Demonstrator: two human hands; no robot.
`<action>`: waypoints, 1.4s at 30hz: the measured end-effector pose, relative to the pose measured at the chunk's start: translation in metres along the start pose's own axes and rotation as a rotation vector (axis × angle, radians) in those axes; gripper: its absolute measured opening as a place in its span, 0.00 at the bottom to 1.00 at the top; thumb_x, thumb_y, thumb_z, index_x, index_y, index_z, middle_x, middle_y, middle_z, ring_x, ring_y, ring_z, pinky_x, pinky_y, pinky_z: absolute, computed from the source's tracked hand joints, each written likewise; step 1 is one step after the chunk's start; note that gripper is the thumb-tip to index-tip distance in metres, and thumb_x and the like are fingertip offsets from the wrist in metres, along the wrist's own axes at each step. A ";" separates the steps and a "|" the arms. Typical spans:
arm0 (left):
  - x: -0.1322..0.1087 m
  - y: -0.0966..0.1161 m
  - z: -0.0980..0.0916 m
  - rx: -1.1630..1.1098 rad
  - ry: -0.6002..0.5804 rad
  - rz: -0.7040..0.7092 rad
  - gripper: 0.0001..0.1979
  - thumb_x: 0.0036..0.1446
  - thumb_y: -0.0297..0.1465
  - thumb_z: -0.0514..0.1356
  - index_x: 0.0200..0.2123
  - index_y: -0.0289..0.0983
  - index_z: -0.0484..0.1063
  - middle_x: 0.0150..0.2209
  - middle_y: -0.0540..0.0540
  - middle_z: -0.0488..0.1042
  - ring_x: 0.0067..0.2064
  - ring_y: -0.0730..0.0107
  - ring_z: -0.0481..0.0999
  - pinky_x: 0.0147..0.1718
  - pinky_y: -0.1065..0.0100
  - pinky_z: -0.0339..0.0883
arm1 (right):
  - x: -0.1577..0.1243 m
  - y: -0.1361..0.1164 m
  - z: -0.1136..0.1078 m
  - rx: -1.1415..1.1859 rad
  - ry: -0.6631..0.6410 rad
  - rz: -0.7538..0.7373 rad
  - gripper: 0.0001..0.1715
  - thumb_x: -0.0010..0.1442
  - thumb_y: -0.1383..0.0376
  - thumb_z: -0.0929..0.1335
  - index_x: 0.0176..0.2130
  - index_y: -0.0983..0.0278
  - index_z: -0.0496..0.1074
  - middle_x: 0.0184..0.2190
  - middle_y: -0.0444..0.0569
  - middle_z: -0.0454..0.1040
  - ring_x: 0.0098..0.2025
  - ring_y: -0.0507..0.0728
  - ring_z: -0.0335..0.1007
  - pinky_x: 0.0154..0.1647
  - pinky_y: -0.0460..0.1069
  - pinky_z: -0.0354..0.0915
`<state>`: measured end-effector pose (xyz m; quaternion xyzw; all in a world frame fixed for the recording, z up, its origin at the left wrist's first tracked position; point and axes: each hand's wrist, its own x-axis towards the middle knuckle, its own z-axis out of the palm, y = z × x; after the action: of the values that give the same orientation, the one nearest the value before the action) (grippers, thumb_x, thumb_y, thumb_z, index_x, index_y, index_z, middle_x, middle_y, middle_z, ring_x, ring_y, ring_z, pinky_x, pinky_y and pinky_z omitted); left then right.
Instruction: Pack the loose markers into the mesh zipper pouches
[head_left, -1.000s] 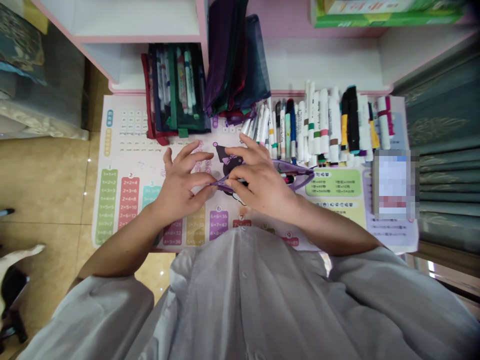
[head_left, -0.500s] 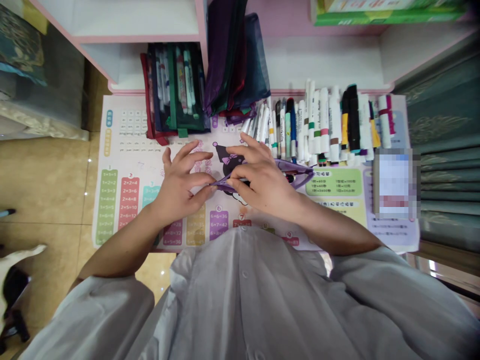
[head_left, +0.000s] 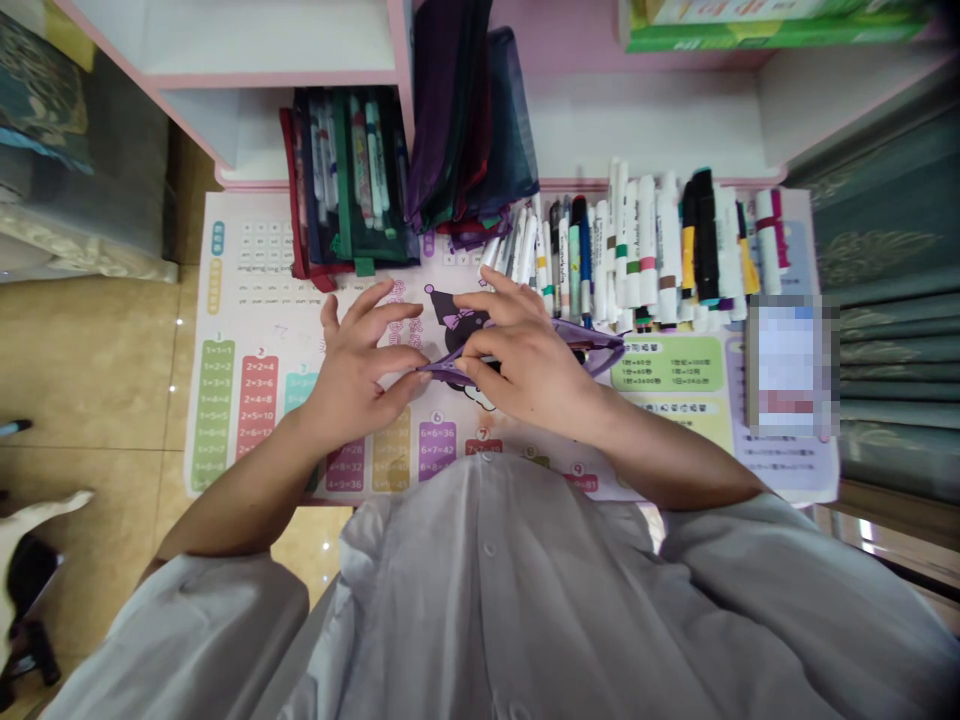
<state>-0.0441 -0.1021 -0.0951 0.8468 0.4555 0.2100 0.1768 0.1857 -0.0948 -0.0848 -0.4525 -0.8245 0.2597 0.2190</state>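
Observation:
A purple zip pouch (head_left: 604, 348) is between my hands at the middle of the desk, its mouth gaping on the right side. Something dark shows inside, mostly hidden by my right hand. My left hand (head_left: 367, 365) pinches the pouch's left end between thumb and index finger, the other fingers spread. With thumb and bent fingers, my right hand (head_left: 521, 350) grips the upper edge near that same end; whether it holds a zip pull is hidden. Just beyond the pouch lies a row of markers (head_left: 647, 240), mostly white-bodied with coloured caps.
Filled mesh pouches (head_left: 352, 180) stand at the back left. More dark mesh pouches (head_left: 472, 130) lean against the shelf divider. A phone (head_left: 785, 365) lies at the right on the printed desk mat (head_left: 255, 210). Green-edged books (head_left: 772, 35) rest on the shelf above.
Almost nothing differs. Both hands keep their pinch on the purple pouch, and its right end has shifted very slightly to the left.

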 end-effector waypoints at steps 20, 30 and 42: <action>0.000 -0.003 -0.004 0.032 0.017 -0.012 0.08 0.60 0.42 0.61 0.31 0.48 0.76 0.57 0.52 0.71 0.69 0.50 0.57 0.67 0.40 0.37 | 0.001 0.007 -0.005 0.001 0.004 0.023 0.13 0.59 0.68 0.67 0.24 0.61 0.73 0.55 0.50 0.72 0.71 0.69 0.51 0.69 0.72 0.50; 0.000 -0.005 -0.003 0.033 0.034 -0.031 0.07 0.59 0.42 0.62 0.31 0.49 0.76 0.57 0.53 0.71 0.69 0.51 0.57 0.67 0.41 0.37 | 0.002 0.010 -0.007 -0.013 -0.002 0.013 0.13 0.61 0.66 0.67 0.25 0.61 0.74 0.54 0.52 0.73 0.70 0.70 0.52 0.68 0.71 0.51; 0.002 -0.006 -0.005 0.023 0.055 -0.037 0.08 0.59 0.41 0.61 0.30 0.48 0.76 0.56 0.52 0.71 0.68 0.49 0.58 0.67 0.40 0.38 | 0.003 0.012 -0.012 -0.024 -0.029 0.041 0.13 0.60 0.67 0.67 0.24 0.61 0.73 0.55 0.52 0.74 0.70 0.70 0.53 0.68 0.74 0.49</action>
<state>-0.0502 -0.0970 -0.0936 0.8343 0.4780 0.2245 0.1582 0.1990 -0.0839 -0.0823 -0.4680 -0.8213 0.2604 0.1964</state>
